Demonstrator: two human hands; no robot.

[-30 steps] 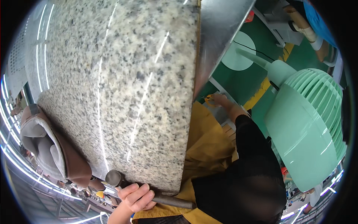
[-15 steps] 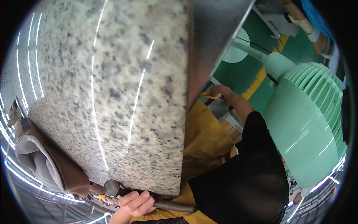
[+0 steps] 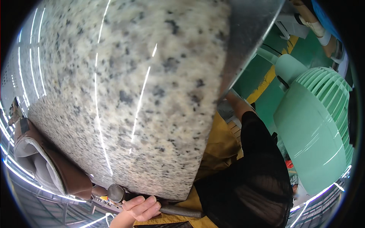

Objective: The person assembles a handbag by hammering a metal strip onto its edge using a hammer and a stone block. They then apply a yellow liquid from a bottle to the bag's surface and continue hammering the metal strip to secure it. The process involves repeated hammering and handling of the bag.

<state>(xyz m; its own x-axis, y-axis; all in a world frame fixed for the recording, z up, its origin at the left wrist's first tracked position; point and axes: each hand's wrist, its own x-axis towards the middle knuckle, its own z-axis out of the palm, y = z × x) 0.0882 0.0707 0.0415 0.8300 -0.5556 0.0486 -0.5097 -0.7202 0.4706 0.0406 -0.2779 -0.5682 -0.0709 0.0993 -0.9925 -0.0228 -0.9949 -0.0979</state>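
Observation:
My left hand (image 3: pixel 142 208) is at the lower edge, its fingers wrapped round the handle of a hammer (image 3: pixel 116 193) with a round, dark metal head. The hammer lies along the near edge of a speckled granite slab (image 3: pixel 133 95), which fills much of the view. To the left of the hammer head rests a brown boot (image 3: pixel 64 173), its grey-lined opening turned toward me. My right arm, in a black sleeve (image 3: pixel 243 174), reaches down past the slab's right side. The right hand is hidden behind the slab and its metal edge.
A large mint-green fan (image 3: pixel 308 125) stands close on the right. Beyond it, a yellow line (image 3: pixel 264 85) crosses the green floor. Another person's arm (image 3: pixel 317 28) shows at the upper right. A mustard-yellow apron (image 3: pixel 218 152) covers my lap.
The slab's right edge now reaches further right in view. My right hand, seen before with something yellow, has passed out of sight behind it. My left hand still grips the hammer.

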